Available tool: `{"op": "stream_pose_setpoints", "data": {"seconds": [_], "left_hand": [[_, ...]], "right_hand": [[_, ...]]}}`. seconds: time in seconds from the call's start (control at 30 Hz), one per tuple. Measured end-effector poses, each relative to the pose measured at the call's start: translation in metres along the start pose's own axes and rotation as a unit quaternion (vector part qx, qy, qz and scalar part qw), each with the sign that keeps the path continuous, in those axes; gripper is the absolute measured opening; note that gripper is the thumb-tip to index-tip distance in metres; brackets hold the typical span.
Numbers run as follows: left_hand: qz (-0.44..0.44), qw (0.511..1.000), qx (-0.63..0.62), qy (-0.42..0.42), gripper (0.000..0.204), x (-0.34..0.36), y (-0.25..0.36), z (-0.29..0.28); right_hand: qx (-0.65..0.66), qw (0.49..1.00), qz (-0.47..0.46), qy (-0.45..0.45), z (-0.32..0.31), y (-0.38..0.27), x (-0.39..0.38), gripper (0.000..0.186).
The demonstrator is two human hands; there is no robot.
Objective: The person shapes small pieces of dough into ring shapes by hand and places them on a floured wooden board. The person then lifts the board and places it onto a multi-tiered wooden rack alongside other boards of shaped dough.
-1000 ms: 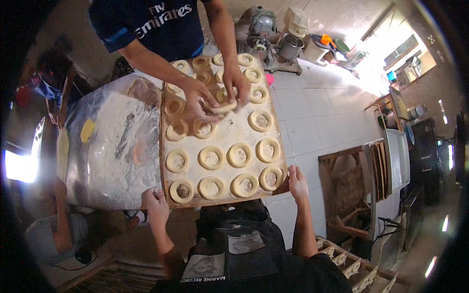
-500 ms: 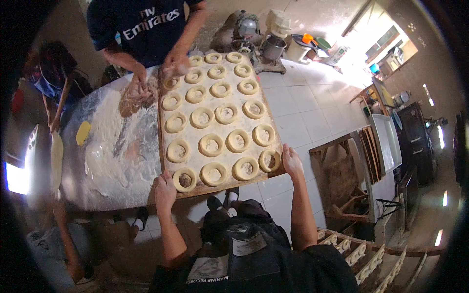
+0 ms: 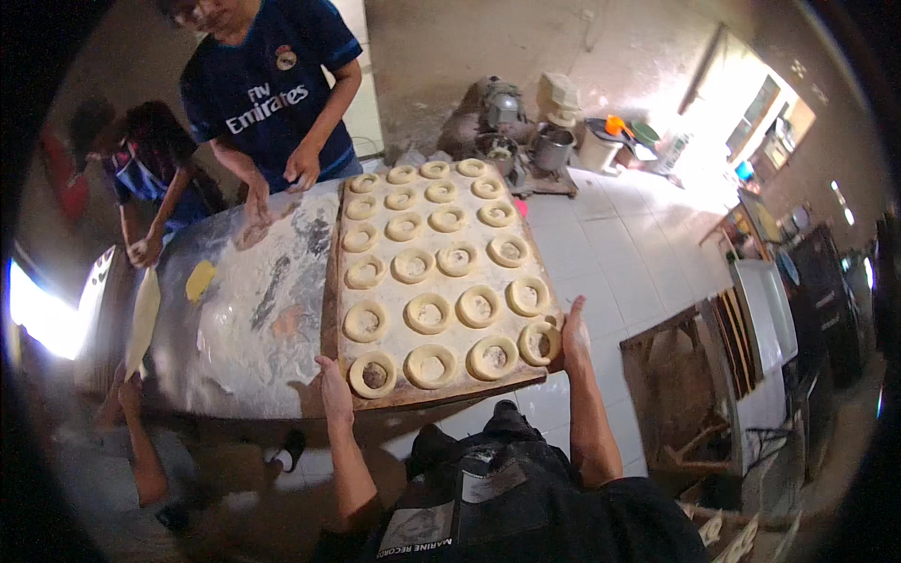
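A wooden board dusted with flour carries rows of pale dough rings. My left hand grips its near left corner, thumb up along the edge. My right hand is closed on the right edge close to the near right corner; its fingers are partly hidden by the board. The board's left side lies over or against the floured metal table, while its near right part juts past the tabletop. What supports the far end is hidden.
Across the table stands a co-worker in a dark shirt. At the left, two people hold a long dough strip near a yellow scraper. Mixers stand by the far wall. A wooden rack is at my right.
My view has tilted up, so the board and both my hands sit lower and further right in it. The co-worker's hands have drawn back from the board's far left corner. My grip stays.
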State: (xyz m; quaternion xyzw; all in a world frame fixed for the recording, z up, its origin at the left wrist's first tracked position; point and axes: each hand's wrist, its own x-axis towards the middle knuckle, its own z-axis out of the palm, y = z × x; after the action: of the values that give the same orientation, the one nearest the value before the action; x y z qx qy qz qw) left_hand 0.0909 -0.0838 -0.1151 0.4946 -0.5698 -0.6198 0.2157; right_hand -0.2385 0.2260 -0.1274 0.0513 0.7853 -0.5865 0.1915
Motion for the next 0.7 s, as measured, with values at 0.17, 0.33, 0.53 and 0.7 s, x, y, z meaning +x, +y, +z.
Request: {"op": "stream_pose_setpoints", "data": {"seconds": [0.17,0.33,0.53,0.7], "left_hand": [[0.084,0.996,0.042,0.003,0.085,-0.022,-0.020,0.020],[0.135,0.988,-0.052,-0.058,0.073,-0.055,-0.088,0.076],[0.275,0.862,-0.321,-0.280,0.104,-0.082,-0.106,0.171],[0.405,0.717,-0.382,-0.420,0.112,-0.066,-0.076,0.233]], "right_hand": [[0.082,0.995,0.029,-0.048,-0.003,0.005,0.025,0.103],[0.082,0.987,-0.046,-0.131,-0.050,0.007,0.077,0.104],[-0.042,0.967,-0.165,-0.192,-0.108,-0.061,0.185,0.094],[-0.010,0.961,-0.150,-0.230,-0.104,-0.141,0.222,0.107]]}}
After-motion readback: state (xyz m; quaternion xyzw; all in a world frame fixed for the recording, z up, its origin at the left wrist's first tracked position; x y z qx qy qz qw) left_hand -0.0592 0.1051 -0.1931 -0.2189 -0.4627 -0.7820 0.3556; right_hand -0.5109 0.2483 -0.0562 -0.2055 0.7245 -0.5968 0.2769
